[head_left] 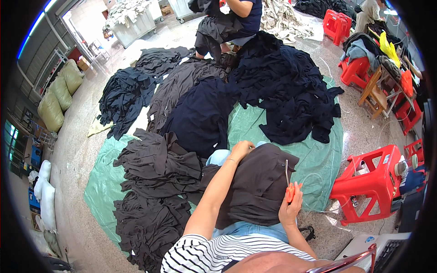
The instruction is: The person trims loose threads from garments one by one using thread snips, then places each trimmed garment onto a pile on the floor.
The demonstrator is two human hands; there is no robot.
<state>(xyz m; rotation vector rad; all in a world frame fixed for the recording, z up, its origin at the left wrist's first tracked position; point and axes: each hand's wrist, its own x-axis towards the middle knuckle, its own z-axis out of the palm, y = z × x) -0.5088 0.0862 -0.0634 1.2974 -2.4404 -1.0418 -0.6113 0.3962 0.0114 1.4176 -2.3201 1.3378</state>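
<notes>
A dark grey-brown buttoned garment [255,191] lies spread across my lap, with several small buttons down its right part. At its far left edge, the fingers of my left hand [242,149] are bent together on the cloth, gripping it. My right hand [290,208] is closed around orange-handled scissors [290,192] at the garment's right edge. Their slim metal blades point away from me and look edge-on, so I cannot tell how far they are parted. Light blue cloth [248,229] shows on my legs beneath the garment.
Dark brown garments [154,166] pile up at my left, navy ones [282,82] ahead, on a green sheet [248,123]. A red plastic stool [368,182] stands close on the right. Another person [248,18] sits at the far side holding dark cloth. Stuffed sacks [51,109] stand far left.
</notes>
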